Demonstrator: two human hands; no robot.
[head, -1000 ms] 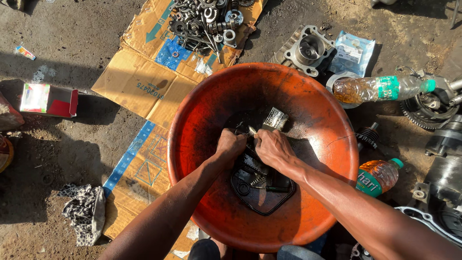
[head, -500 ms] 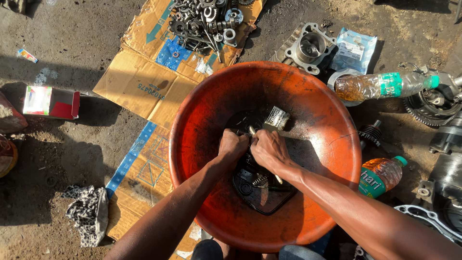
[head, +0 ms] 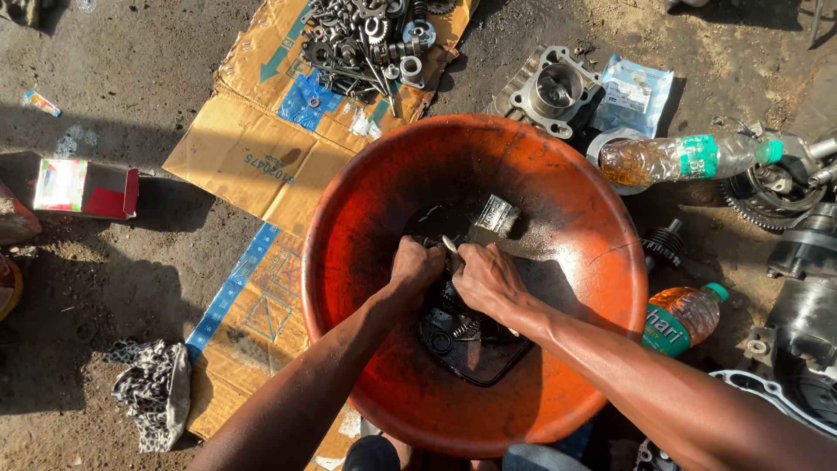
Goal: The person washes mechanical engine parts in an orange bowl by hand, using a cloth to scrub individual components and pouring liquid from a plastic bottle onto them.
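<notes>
While the left hand [head: 417, 264] and right hand [head: 488, 277] are closed on the black engine part [head: 466, 344] at centre frame, it is judged heavy, rigid, oil-slick; its edges are best gripped inside the orange basin [head: 366, 209].

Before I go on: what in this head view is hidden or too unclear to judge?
- Dark engine part in the orange basin: its upper half is covered by both hands.
- Left hand and right hand: fingertips curl under, so the grip is unclear.
- Small pale tip between the hands: too small to identify.
- Metal parts at the right: cut off by the frame edge.
</notes>
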